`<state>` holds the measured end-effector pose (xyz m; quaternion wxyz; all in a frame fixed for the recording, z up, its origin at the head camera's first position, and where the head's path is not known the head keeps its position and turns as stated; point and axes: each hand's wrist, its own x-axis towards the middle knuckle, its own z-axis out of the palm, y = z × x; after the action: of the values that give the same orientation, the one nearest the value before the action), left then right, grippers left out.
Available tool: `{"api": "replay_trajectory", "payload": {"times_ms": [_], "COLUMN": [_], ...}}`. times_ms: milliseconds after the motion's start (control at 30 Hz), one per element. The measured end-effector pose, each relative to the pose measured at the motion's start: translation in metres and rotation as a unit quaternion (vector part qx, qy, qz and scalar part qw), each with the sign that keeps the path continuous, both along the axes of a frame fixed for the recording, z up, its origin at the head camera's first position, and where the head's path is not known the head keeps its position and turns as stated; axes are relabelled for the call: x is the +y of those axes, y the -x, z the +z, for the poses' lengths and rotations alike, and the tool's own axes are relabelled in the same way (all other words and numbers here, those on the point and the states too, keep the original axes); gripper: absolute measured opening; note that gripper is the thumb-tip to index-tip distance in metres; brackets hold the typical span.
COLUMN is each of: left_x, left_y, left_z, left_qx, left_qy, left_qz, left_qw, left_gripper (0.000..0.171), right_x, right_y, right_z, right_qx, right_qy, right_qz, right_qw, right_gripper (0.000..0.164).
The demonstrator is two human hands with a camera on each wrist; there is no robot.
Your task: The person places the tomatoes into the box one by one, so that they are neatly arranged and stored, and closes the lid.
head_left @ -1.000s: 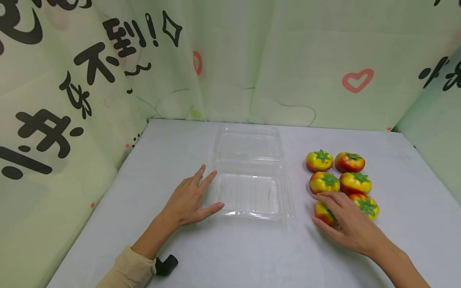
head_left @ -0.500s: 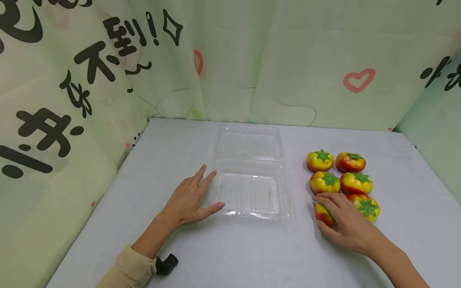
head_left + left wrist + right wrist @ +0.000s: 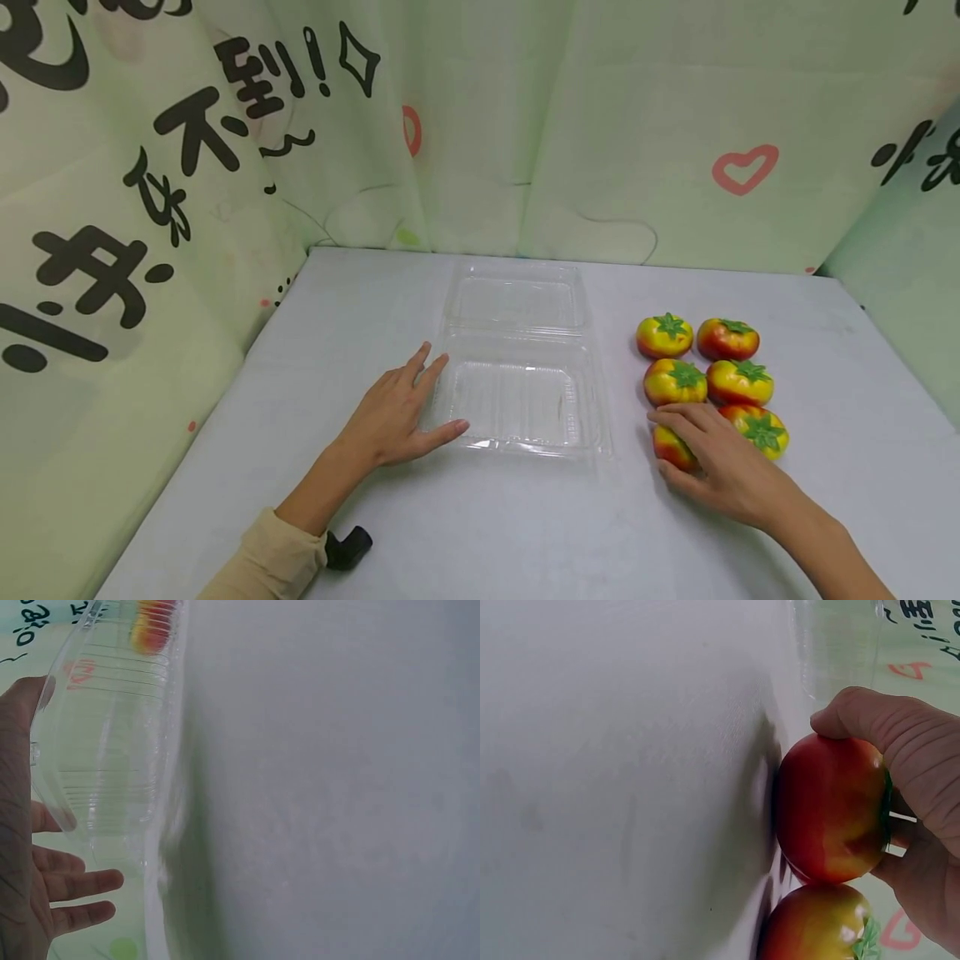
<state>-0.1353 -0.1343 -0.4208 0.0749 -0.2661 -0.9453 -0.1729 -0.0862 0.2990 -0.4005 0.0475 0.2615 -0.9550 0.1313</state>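
Note:
My right hand (image 3: 723, 458) reaches over the nearest left persimmon (image 3: 672, 447), red and yellow with a green calyx. In the right wrist view the thumb lies against one side of that persimmon (image 3: 829, 810) and the fingers pass round behind it, partly hidden. It still sits on the table. My left hand (image 3: 393, 412) is spread at the left edge of a clear plastic clamshell box (image 3: 600, 417), which lies with its lid (image 3: 517, 300) folded back. In the left wrist view the fingers (image 3: 82, 886) are straight and hold nothing.
Several more persimmons (image 3: 741, 382) stand in two columns right of the box, one close behind the gripped one. A black curved object (image 3: 348, 548) lies by the left sleeve (image 3: 270, 554). A printed pale green curtain (image 3: 480, 125) borders the white table (image 3: 510, 533).
The right thumb has drawn in against the near left persimmon. My left hand, the box and the other persimmons have stayed where they were.

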Motion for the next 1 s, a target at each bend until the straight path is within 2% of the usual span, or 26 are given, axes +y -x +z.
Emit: {"api": "replay_trajectory", "payload": {"times_ms": [367,700,1000], "left_x": [0.002,0.004,0.008], "left_y": [0.003,0.002,0.002], "left_z": [-0.001,-0.001,-0.002], "left_qx": [-0.024,-0.019,-0.029], "left_qy": [-0.042,-0.104,-0.125], "left_qz": [0.005,0.011,0.017], "left_qw": [0.9988,0.9943,0.9916], "left_gripper": [0.088,0.079,0.076], "right_x": [-0.007,-0.015,-0.021], "right_y": [0.0,0.002,0.005], "right_z": [0.006,0.008,0.015], "right_qx": [-0.021,-0.022,-0.034], "right_qy": [-0.001,0.002,0.001], "right_qz": [-0.003,0.0,-0.007], "right_qw": [1.0,1.0,0.999], "right_gripper": [0.055,0.053,0.054]}}
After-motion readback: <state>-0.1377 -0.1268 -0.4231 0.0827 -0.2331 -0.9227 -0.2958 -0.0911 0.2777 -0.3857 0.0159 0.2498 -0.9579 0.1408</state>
